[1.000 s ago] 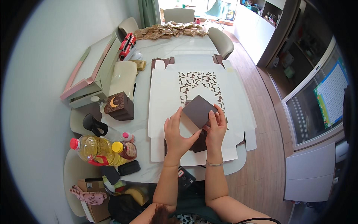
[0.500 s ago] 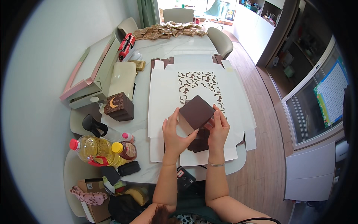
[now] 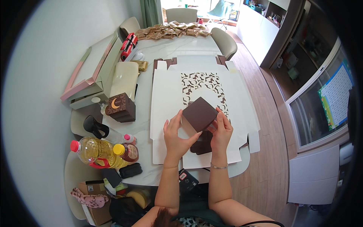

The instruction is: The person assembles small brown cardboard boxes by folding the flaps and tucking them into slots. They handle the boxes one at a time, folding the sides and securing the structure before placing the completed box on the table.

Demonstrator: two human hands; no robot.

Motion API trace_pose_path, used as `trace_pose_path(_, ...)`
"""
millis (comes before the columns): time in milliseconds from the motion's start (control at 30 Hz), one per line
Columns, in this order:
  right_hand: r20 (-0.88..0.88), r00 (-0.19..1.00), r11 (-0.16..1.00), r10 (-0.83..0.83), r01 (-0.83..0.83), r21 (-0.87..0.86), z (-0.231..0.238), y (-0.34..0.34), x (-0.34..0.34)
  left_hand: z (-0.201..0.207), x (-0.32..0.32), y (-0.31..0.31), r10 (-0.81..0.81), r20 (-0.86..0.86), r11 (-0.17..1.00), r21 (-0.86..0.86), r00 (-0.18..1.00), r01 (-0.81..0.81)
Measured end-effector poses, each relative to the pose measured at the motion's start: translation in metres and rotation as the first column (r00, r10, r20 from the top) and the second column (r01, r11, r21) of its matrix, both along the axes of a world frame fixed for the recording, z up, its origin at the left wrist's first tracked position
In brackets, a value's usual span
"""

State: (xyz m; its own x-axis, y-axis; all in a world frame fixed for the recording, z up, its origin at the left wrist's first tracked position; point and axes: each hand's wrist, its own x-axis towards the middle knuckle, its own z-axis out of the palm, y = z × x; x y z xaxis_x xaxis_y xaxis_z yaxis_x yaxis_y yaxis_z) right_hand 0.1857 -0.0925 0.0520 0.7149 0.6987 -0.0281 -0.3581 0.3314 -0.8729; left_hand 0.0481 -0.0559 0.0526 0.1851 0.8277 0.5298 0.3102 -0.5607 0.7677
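I hold a small dark brown cardboard box (image 3: 199,114) tilted over the table, one plain square face turned up. My left hand (image 3: 175,139) spans its left side, fingertips near the left corner and thumb at the lower corner. At the right corner, my right hand (image 3: 221,133) grips the box with bent fingers, some partly hidden behind it. Beneath lies a large unfolded white carton sheet (image 3: 166,100) with a cut-out pattern. Other dark brown card (image 3: 204,145) rests on the sheet just under my hands, partly covered.
Left of the sheet stand a patterned brown box (image 3: 121,108) with a gold crescent, an oil bottle (image 3: 92,149) and a yellow-capped bottle (image 3: 130,152). Several small packets (image 3: 170,31) are heaped at the far end. A green and pink box (image 3: 94,77) leans at the left edge.
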Motion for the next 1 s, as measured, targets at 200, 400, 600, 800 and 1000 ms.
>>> trace_pose_path(200, 0.034, 0.999, 1.000, 0.010, -0.010, 0.007, -0.002, 0.000, 0.001, 0.000, 0.001, -0.001, 0.006, -0.002, 1.000, -0.001, 1.000, -0.006)
trace_pose_path(400, 0.052, 0.997, 0.999, 0.053, -0.053, 0.012, -0.002, -0.001, 0.000, -0.002, 0.000, -0.002, 0.009, -0.052, 0.997, -0.080, 0.999, -0.013)
trace_pose_path(600, -0.065, 0.963, 0.963, 0.261, -0.265, -0.052, 0.001, -0.010, 0.022, 0.012, -0.008, -0.004, -0.114, -0.211, 0.994, -0.028, 0.971, 0.110)
trace_pose_path(800, -0.103, 0.957, 0.959, 0.271, -0.260, 0.111, 0.004, -0.011, 0.019, 0.000, 0.000, 0.001, 0.152, 0.130, 0.988, -0.055, 0.980, -0.146)
trace_pose_path(1000, -0.096, 0.931, 0.926, 0.353, -0.333, 0.180, 0.005, 0.002, -0.013, -0.016, 0.016, -0.006, -0.084, 0.576, 0.824, -0.419, 0.813, 0.382)
